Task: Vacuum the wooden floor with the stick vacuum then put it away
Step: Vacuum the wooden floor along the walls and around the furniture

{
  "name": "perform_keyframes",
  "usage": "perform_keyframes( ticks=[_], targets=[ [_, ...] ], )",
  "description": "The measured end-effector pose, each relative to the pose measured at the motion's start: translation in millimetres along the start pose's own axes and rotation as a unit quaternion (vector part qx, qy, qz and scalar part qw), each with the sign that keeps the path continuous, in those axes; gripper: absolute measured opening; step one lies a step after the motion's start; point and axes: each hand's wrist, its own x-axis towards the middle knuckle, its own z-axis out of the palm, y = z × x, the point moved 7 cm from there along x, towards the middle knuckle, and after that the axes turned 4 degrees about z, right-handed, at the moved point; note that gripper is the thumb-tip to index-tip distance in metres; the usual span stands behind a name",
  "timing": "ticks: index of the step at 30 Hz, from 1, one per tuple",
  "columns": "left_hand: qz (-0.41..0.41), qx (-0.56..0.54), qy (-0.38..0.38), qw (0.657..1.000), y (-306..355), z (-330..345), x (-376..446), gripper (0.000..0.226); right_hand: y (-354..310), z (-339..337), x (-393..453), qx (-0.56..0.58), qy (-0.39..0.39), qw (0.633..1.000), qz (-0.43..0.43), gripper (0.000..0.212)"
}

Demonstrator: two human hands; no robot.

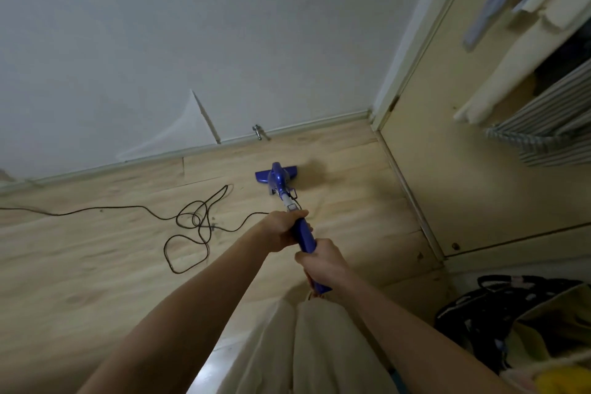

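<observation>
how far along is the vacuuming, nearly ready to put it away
Not yet. Nothing shows how much floor is already done. In hand: left hand and right hand both grip the stick vacuum, its head on the wooden floor near the baseboard. Left: the floor around the loose cord, then putting it away.

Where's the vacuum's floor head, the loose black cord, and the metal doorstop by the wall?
Floor head (277, 173), head view, on its purple top.
Black cord (192, 221), head view, on the tangled loops.
Doorstop (257, 131), head view, on its metal post.

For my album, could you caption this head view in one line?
Both hands, left ahead of right, grip a blue vacuum on the wood floor beside a tangled cord.
</observation>
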Motion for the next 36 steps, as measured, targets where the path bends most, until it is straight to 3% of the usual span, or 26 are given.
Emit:
perform_keyframes(
  ticks=[5,12,21,25,31,36],
  targets=[
    [-0.011,-0.014,-0.012,1.000,-39.2,-43.0,-58.1,0.017,11.2,55.7,-56.5,-0.016,0.001,1.000,0.008,0.018],
    [-0.012,-0.031,-0.018,0.999,-74.6,-84.0,-106.3,0.025,16.4,105.3,-105.1,-0.009,-0.021,1.000,0.013,0.022],
    [0.009,-0.066,0.008,0.998,-57.9,-95.3,-92.4,0.015,3.1,120.0,-76.4,0.013,0.004,1.000,0.026,0.019],
    [0.023,-0.063,0.037,0.997,-43.8,-110.0,-82.9,0.024,-13.9,128.8,-59.7,0.004,0.010,1.000,0.022,0.022],
    [0.008,-0.050,-0.011,0.999,-50.7,-121.2,-93.1,0.022,-12.7,135.0,-77.7,0.019,-0.010,0.999,0.038,0.024],
    [0.016,-0.057,-0.004,0.998,-50.7,-135.6,-81.8,0.019,-17.0,151.9,-62.6,0.032,-0.003,0.999,0.033,0.022]
  ],
)
